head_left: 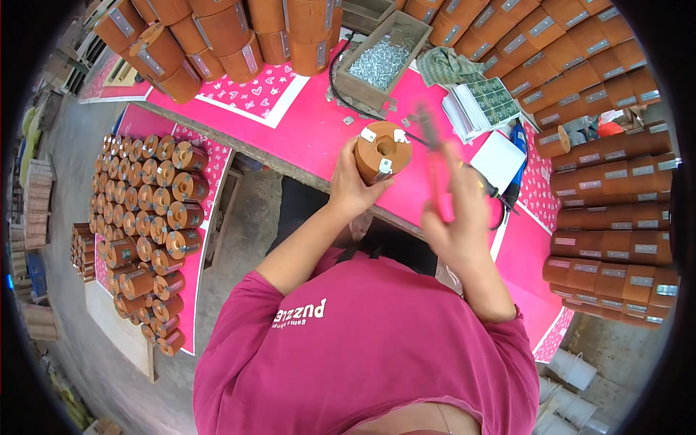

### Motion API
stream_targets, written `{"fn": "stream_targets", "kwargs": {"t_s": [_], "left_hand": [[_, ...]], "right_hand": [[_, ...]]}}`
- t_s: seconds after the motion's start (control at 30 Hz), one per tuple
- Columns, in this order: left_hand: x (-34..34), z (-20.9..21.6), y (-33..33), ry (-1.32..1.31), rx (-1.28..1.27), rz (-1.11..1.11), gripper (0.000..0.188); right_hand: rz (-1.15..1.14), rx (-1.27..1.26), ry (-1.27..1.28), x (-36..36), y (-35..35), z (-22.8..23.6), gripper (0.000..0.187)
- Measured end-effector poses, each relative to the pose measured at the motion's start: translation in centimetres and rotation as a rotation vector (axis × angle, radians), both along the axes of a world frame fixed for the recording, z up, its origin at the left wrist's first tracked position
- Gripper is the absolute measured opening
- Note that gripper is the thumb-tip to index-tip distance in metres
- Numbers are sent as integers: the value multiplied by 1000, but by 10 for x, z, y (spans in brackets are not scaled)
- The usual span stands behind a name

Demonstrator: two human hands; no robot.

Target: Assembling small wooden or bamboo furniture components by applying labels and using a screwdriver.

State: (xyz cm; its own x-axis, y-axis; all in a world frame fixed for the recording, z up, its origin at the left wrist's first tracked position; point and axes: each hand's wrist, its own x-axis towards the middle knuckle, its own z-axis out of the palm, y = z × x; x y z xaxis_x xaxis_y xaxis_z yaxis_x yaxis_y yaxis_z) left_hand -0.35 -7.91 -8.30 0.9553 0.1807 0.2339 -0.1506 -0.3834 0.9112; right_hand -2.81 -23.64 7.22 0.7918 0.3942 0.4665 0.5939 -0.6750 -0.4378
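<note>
My left hand (353, 181) is wrapped round the side of a brown wooden cylinder (375, 154) at the table's near edge. A round hole opens in the middle of its top, with several small pale metal tabs spaced about the rim. To the right, my right hand (460, 210) is raised and closed on a red-handled tool (429, 134). Motion smears both, and the tool's exact kind cannot be made out. Its dark metal end points up and away, apart from the cylinder.
A wooden box of small metal pieces (380, 61) stands beyond the cylinder on the pink tabletop (319, 138). Loose metal tabs (349, 120) and a black cable lie nearby. Stacks of wooden cylinders (609, 174) surround me. White cards (499, 161), printed sheets and a cloth (448, 67) lie right.
</note>
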Motion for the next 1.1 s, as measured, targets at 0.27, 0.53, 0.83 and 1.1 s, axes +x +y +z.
{"fn": "stream_targets", "kwargs": {"t_s": [0.27, 0.53, 0.83, 1.1], "left_hand": [[3, 0, -3, -1, 27, 23, 94], [2, -1, 0, -9, -23, -5, 95], [2, 0, 0, 9, -34, -6, 94], [2, 3, 3, 57, -20, -38, 96]], "right_hand": [[12, -230, 136, -7, 1, -34, 76], [12, 76, -219, -3, -5, -29, 80], [-52, 43, -31, -2, 0, -17, 81], [-76, -5, 293, 6, -10, -52, 80]]}}
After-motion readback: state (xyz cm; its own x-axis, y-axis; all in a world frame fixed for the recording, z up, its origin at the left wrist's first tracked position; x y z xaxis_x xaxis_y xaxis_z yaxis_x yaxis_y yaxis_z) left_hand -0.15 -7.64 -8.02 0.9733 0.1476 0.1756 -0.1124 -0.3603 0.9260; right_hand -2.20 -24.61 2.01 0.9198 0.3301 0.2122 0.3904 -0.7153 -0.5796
